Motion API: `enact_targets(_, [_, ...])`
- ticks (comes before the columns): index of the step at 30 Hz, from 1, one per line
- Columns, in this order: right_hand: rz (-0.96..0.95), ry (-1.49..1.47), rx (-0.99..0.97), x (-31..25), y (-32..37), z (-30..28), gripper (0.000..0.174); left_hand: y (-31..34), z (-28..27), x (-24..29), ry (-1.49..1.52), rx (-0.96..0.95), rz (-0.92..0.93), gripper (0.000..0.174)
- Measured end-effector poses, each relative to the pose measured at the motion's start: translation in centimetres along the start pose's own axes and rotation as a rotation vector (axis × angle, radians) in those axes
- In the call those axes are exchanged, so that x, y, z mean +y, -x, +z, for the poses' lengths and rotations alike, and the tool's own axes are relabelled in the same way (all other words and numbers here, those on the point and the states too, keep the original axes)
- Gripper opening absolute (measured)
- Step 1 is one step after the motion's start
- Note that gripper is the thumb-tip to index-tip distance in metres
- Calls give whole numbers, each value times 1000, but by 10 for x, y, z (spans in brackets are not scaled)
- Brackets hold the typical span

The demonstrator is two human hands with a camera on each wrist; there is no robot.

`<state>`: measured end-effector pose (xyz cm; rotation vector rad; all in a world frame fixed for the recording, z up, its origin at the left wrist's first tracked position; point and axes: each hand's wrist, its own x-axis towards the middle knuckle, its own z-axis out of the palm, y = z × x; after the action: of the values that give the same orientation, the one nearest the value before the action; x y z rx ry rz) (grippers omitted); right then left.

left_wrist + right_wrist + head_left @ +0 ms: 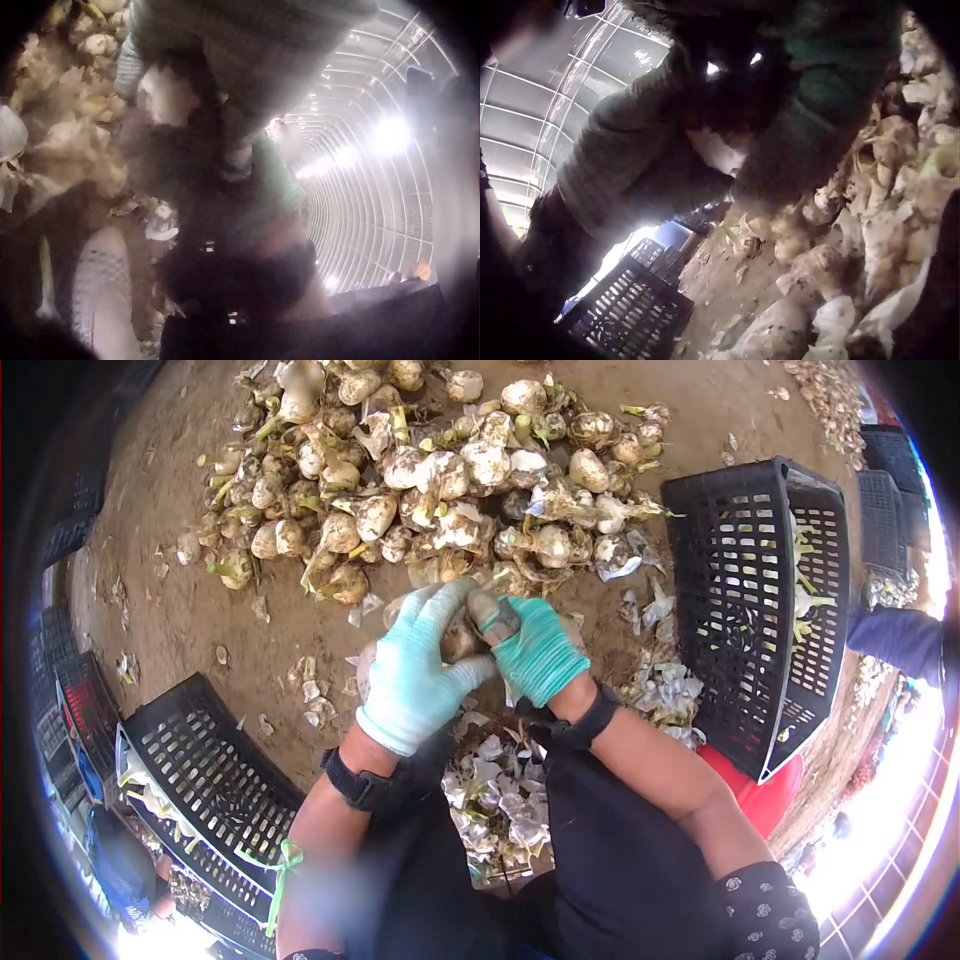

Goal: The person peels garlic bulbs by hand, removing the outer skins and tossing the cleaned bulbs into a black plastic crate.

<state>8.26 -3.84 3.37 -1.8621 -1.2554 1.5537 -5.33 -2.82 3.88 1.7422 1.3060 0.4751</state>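
Note:
Both gloved hands meet around one garlic bulb (461, 639) just below the big pile of bulbs (440, 480) in the head view. The left hand (415, 670), in a pale glove, curls its fingers over the bulb's left side with the thumb beneath. On the other side the right hand (535, 648), in a greener glove, grips it, a dark band round one finger. The wrist views are dim; a whitish part of the bulb (169, 96) shows between the gloves in the left one, and also the bulb (718, 152) in the right one.
A black crate (735, 600) stands at the right, another black crate (205, 760) at the lower left. Peeled skins (500, 790) lie between the person's legs. A red object (765, 790) sits beside the right crate. Another person's arm (895, 643) reaches in at the right edge.

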Motion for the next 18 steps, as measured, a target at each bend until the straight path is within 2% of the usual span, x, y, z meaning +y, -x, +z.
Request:
enact_targets(2, [-296, -27, 115, 18, -5, 2, 20, -1, 0, -1, -7, -12, -18, 66])
enact_targets(4, [-260, -74, 98, 16, -7, 2, 22, -1, -2, -1, -36, -12, 34, 63])
enact_targets(5, [-271, 10, 102, 12, -4, -1, 23, -1, -3, 0, -38, -15, 33, 63])
enact_targets(6, [-282, 94, 105, 7, -1, -2, 25, -1, -4, 0, 8, -45, 2, 63])
enact_targets(11, [-290, 70, 89, 7, 2, -1, 29, 1, -4, -5, 122, -145, -82, 68])
enact_targets(13, [-281, 59, 74, 7, 1, 0, 29, 6, -2, -11, 332, -234, -215, 70])
enact_targets(16, [-296, 20, 72, 10, -1, 2, 29, 3, -12, -14, 450, -296, -244, 74])
enact_targets(18, [-191, 71, -61, 2, 0, -3, 27, 4, -17, -19, 435, -296, -209, 74])
